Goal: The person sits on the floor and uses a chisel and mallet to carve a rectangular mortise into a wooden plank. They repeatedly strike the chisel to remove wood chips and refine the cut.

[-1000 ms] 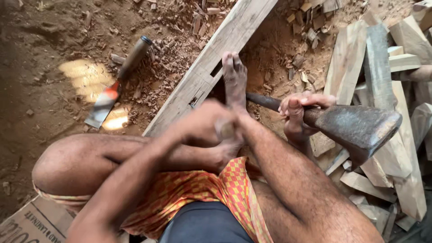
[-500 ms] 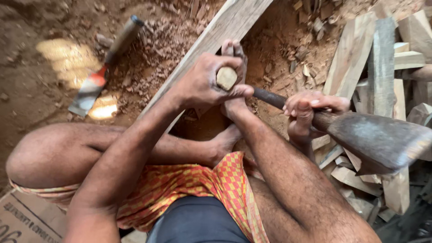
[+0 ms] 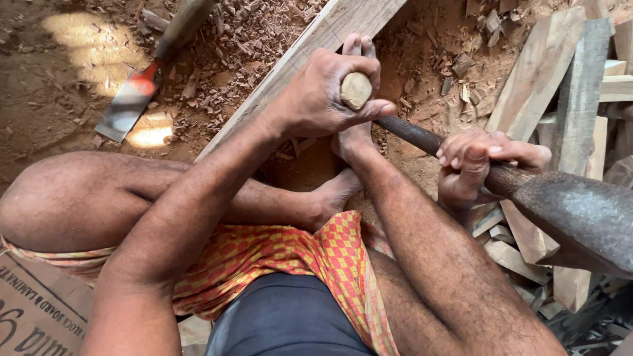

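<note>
Fingers of the left hand (image 3: 323, 92) are wrapped fully shut around the rounded pale butt end of the long dark wooden axe handle (image 3: 412, 134), the thumb folded under the knob so only its blunt tip shows. Further along that handle, toward its heavy end, the right hand (image 3: 478, 165) is likewise closed tight around the shaft, right where it meets the broad, dull grey iron axe head (image 3: 580, 221), which juts out beyond the knuckles toward the lower right. Half a second ago the left hand sat lower and nearer the body with the butt just showing inside the fist; a second ago it was down by the ankles, so the butt end has risen up and away while the right hand has stayed close to the head. Directly below the left grip lies the person's bare foot (image 3: 356, 59), toes pressing on a long pale wooden plank (image 3: 316, 46) that runs diagonally away. Nearer the body from both grips is the orange-and-yellow checked cloth (image 3: 290, 257) over the lap. Beyond the right grip stands a heap of rough-cut pale wooden offcuts (image 3: 560, 86). Far off to the left of the left grip, a flat-bladed chisel with an orange collar (image 3: 135, 99) lies among wood chips on the dirt floor (image 3: 59, 125).
</note>
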